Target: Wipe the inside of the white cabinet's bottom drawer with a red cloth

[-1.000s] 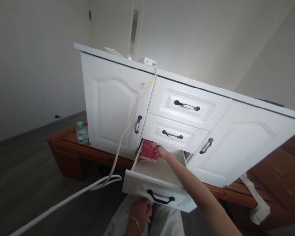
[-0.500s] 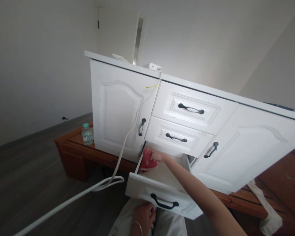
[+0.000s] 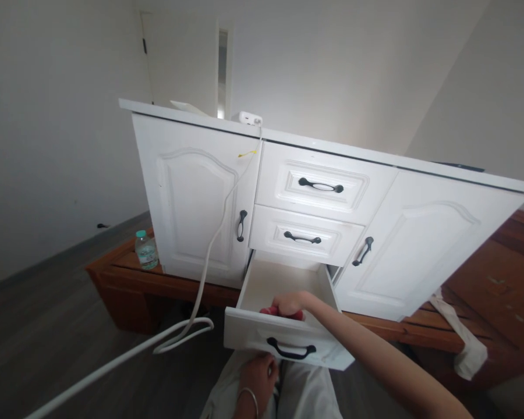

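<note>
Head view: your right hand (image 3: 290,304) closes its grip on the soft, light red cloth (image 3: 271,311) in the open drawer (image 3: 288,343); take it bunched.

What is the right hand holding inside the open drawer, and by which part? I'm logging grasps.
The right hand grips a red object from above; the drawer front hides the exact hold.

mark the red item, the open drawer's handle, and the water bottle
red item (image 3: 283,312), head view, the strip showing below the right hand's fingers
drawer handle (image 3: 290,351), head view, middle of the black bar
water bottle (image 3: 146,251), head view, its clear body
</note>
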The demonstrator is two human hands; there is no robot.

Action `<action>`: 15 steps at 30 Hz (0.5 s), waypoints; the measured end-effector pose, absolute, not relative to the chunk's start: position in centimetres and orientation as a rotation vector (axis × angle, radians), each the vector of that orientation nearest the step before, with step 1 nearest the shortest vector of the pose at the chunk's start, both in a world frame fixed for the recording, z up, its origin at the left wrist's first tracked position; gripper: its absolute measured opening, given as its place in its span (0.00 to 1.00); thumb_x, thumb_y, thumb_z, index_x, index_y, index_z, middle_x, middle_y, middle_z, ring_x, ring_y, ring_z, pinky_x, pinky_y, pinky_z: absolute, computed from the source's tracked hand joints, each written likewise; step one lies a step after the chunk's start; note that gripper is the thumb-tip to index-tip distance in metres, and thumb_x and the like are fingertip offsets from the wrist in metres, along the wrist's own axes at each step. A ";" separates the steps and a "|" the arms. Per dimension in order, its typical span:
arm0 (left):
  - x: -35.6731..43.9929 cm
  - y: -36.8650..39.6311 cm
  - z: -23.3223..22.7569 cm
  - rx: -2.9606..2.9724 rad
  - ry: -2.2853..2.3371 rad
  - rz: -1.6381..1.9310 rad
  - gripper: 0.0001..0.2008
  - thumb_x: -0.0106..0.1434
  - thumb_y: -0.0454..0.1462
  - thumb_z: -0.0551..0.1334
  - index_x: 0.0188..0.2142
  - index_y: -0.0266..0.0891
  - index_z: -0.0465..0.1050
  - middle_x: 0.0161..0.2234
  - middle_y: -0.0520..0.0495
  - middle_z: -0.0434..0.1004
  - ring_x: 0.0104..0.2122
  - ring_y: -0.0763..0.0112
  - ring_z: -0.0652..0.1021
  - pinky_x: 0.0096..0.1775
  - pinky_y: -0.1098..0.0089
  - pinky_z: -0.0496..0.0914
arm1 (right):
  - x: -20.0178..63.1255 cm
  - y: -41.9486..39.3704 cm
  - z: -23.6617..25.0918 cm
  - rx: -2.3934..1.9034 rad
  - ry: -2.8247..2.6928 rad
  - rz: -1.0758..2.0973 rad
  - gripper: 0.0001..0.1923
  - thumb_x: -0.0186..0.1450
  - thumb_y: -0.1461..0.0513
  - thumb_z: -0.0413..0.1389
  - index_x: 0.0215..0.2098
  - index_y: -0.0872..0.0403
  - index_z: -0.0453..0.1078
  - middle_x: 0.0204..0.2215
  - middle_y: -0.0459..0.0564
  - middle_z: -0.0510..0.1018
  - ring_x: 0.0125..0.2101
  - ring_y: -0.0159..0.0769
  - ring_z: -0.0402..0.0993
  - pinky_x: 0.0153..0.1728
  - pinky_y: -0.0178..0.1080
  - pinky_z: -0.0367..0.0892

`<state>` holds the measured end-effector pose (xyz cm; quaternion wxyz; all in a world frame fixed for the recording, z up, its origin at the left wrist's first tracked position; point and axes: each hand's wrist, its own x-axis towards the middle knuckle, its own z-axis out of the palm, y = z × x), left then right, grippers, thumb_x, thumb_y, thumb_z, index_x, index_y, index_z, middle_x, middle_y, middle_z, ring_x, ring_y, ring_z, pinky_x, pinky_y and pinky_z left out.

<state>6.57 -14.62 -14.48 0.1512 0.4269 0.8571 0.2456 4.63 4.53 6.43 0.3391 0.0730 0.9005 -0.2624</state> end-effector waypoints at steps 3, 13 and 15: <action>6.5 -14.7 -14.2 1.253 2.450 0.704 0.14 0.70 0.36 0.54 0.37 0.43 0.79 0.35 0.47 0.86 0.36 0.64 0.83 0.39 0.68 0.66 | 10.7 7.8 6.3 0.304 2.350 -0.557 0.13 0.52 0.70 0.51 0.31 0.57 0.76 0.28 0.50 0.79 0.29 0.37 0.74 0.28 0.35 0.64; 6.7 -14.6 -13.3 1.237 2.418 0.679 0.15 0.71 0.37 0.52 0.36 0.43 0.79 0.36 0.47 0.85 0.38 0.65 0.83 0.39 0.69 0.65 | 12.5 9.3 8.1 0.407 2.305 -0.310 0.21 0.52 0.69 0.53 0.41 0.60 0.81 0.36 0.57 0.83 0.30 0.40 0.77 0.25 0.35 0.63; 6.7 -14.5 -13.6 1.249 2.434 0.692 0.16 0.71 0.37 0.52 0.36 0.43 0.79 0.36 0.47 0.85 0.38 0.64 0.83 0.40 0.68 0.66 | 9.0 8.8 8.4 0.314 2.386 -0.280 0.24 0.51 0.72 0.51 0.42 0.60 0.81 0.38 0.59 0.83 0.35 0.40 0.78 0.27 0.35 0.63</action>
